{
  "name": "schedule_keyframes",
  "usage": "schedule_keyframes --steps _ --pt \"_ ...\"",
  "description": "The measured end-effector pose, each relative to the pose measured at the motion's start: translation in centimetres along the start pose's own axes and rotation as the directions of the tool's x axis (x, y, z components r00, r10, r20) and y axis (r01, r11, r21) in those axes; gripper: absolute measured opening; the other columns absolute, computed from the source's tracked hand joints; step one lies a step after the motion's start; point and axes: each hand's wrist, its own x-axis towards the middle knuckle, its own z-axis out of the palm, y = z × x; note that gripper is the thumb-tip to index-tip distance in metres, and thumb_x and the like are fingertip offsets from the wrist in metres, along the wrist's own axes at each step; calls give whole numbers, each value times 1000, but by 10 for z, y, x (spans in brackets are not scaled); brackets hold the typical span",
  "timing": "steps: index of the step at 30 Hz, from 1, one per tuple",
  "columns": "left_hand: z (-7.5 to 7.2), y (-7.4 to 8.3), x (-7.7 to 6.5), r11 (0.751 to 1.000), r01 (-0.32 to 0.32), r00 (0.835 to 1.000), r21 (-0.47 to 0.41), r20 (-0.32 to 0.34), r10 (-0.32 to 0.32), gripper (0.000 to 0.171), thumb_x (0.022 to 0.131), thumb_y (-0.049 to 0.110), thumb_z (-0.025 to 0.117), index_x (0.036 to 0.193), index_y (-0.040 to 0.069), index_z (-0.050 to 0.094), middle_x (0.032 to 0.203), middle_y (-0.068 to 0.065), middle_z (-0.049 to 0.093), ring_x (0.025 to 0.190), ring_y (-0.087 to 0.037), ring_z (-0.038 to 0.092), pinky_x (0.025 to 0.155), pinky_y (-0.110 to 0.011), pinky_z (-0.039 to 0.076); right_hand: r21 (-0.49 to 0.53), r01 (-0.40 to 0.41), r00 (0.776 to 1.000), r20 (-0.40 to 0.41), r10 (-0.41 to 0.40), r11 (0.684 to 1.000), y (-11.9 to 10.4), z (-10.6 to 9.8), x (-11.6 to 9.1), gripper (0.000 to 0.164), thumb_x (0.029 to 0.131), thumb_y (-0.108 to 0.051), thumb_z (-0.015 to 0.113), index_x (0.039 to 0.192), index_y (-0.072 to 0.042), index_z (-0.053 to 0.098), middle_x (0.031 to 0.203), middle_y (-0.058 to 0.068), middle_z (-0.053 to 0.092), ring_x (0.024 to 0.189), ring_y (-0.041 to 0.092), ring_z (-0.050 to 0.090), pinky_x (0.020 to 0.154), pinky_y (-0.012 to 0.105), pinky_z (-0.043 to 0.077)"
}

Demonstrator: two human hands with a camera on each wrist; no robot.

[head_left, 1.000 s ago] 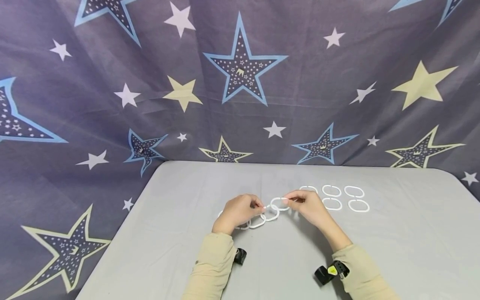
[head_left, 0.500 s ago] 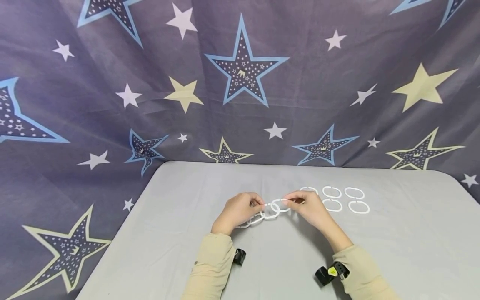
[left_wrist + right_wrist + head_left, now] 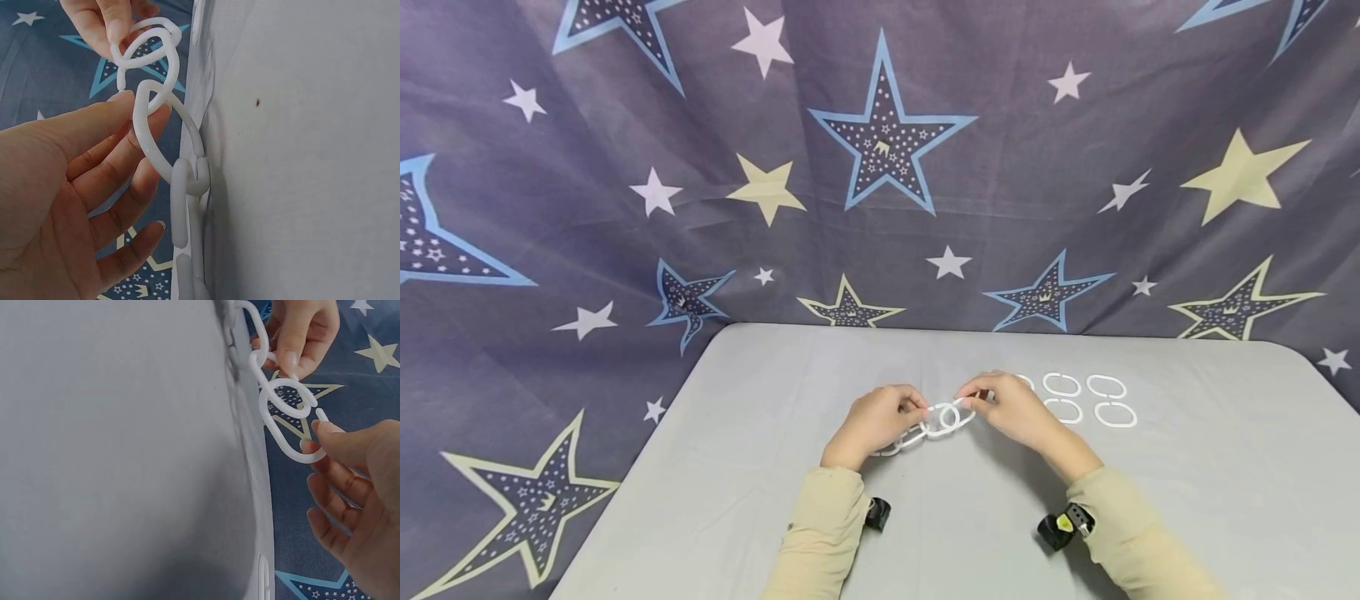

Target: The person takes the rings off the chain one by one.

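A white plastic chain of oval links hangs between the two hands, just above the table. My left hand (image 3: 880, 421) pinches one chain link (image 3: 164, 84) between thumb and fingertips. My right hand (image 3: 1015, 410) pinches the end link (image 3: 281, 436), which loops through the link in the left hand. A small gap shows in the end link near the right thumb in the right wrist view. More joined links (image 3: 179, 206) trail below the left hand, partly hidden behind it in the head view.
Several loose white oval links, including a front right link (image 3: 1116, 415) and a back right link (image 3: 1107, 386), lie in rows beyond the right hand. One link (image 3: 1024, 381) is partly covered by that hand. The grey table (image 3: 955, 533) meets a star-patterned cloth (image 3: 1000, 183) behind.
The right hand has shifted slightly left and turned, tilting the end link and bringing it closer to the left hand. The left hand has risen slightly with its link, then stayed nearly still.
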Motion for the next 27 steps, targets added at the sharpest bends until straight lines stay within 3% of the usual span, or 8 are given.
schedule_keyframes --steps 12,27 --pt "-1 0 0 1000 -25 1000 1 19 25 9 93 28 69 95 20 73 80 14 68 72 -3 59 73 -31 46 -104 160 987 5 -161 982 -1 5 11 7 85 -15 76 91 -19 76 92 -7 69 94 17 61 89 43 48" --pt "-3 1 0 998 -62 997 -16 46 63 11 96 28 66 99 19 73 82 13 68 74 -3 59 74 -30 47 -156 302 952 9 -305 940 -4 10 17 12 84 -7 75 93 -15 75 92 -5 70 94 18 62 89 40 50"
